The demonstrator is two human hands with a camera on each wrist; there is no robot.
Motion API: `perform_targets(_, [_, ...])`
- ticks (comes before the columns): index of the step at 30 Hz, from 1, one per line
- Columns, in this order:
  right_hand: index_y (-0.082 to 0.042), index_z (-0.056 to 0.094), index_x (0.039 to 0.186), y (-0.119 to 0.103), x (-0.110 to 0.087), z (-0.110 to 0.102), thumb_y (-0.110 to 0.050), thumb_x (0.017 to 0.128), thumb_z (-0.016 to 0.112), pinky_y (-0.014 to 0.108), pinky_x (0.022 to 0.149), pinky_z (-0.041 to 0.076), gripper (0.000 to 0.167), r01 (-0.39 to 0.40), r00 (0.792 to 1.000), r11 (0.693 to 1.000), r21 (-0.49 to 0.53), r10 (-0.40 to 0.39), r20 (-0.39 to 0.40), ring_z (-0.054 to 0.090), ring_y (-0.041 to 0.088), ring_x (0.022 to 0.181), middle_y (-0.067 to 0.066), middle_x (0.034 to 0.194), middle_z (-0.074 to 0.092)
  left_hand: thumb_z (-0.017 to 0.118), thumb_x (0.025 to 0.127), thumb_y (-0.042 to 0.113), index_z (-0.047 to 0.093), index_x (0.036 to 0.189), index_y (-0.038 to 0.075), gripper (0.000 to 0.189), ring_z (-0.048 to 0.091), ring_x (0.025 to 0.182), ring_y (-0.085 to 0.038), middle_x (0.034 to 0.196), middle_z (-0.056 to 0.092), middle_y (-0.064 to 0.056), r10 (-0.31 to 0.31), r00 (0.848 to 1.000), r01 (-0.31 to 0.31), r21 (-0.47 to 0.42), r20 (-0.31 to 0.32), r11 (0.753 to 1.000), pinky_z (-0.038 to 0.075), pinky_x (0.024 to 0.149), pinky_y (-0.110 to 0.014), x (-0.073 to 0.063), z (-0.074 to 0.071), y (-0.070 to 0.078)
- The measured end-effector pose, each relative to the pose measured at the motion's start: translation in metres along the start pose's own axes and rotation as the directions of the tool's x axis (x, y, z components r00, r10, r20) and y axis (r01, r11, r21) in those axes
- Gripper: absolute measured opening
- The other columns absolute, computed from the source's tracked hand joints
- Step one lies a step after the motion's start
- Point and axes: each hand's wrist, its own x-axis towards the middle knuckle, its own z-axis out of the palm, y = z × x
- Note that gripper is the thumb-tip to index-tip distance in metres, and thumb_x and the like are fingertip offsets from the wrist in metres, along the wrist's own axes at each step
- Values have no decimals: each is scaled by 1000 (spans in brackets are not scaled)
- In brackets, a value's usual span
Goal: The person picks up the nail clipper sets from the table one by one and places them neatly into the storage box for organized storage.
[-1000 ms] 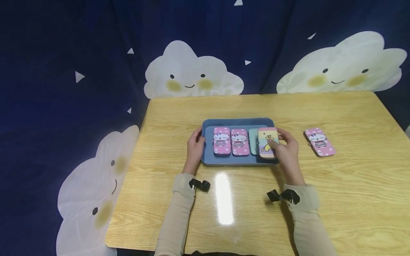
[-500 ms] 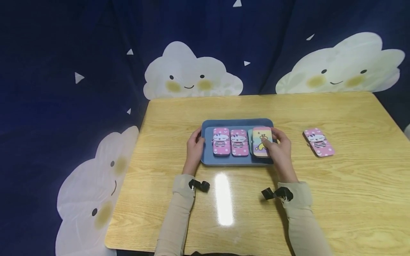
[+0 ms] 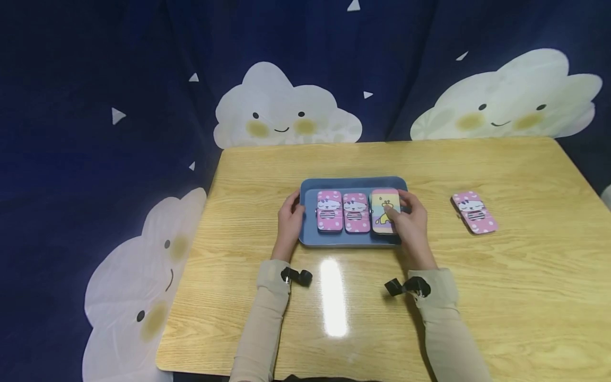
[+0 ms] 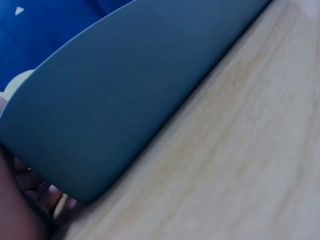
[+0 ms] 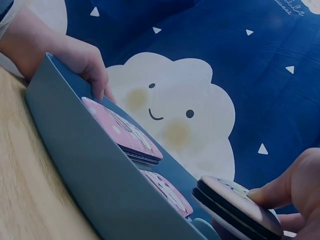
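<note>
A blue rectangular tray [image 3: 334,184] lies on the wooden table. My left hand [image 3: 289,220] grips its left end, thumb at the rim and fingers along the outer wall. Between thumb and fingers, my right hand [image 3: 412,228] pinches a small flat case with a giraffe print [image 3: 385,212], held over the tray's right part. In the right wrist view, that case is raised above the rim, with a mint-coloured case [image 5: 205,228] just below, mostly hidden. Two pink cat-print cases, the left one [image 3: 329,211] and the middle one [image 3: 356,212], lie side by side in the tray.
Another pink cat-print case [image 3: 474,212] lies slanted on the table [image 3: 534,276], right of the tray. Behind the table hangs a dark blue curtain [image 3: 310,32] with smiling clouds. Each sleeve carries a black wrist camera, such as the left one [image 3: 297,276].
My right hand has moved left with the giraffe-print case, which now covers the mint-coloured case in the head view. My left hand stays at the tray's left end.
</note>
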Motion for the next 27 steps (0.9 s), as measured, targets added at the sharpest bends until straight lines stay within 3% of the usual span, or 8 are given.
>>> perform_targets(3, [-9,47,146,-1,1,4,-7,93,64,17,65,50,56,-2,1000,1000,10,2,7,50,15,94,12,130,44,50,95,5,51,143,6,48,52,125,-24,143,53,-11,3,1000,-3,-3,-3,1000,41,107,-37,0,-1,0])
perform_targets(14, [-8,48,145,2,6,19,-5,91,65,18,58,48,56,28,999,1000,6,-28,34,52,12,75,11,124,45,50,94,4,50,144,5,50,51,128,-24,146,51,-11,7,1000,-7,-29,8,1000,41,107,-36,1,0,-3])
perform_targets(22, [-10,50,143,3,7,29,-8,90,66,19,63,49,56,29,999,999,-45,-28,30,53,17,87,14,126,48,50,92,5,50,144,5,52,52,126,-23,145,51,-11,3,1000,-3,-26,10,1000,42,106,-35,1,0,-2])
perform_targets(27, [-9,50,143,5,8,36,-5,89,67,19,59,51,57,21,999,999,-32,-19,49,56,15,80,14,125,49,51,93,5,51,143,5,50,53,125,-24,145,52,-11,4,1000,-4,-31,7,1000,43,106,-36,2,0,-2])
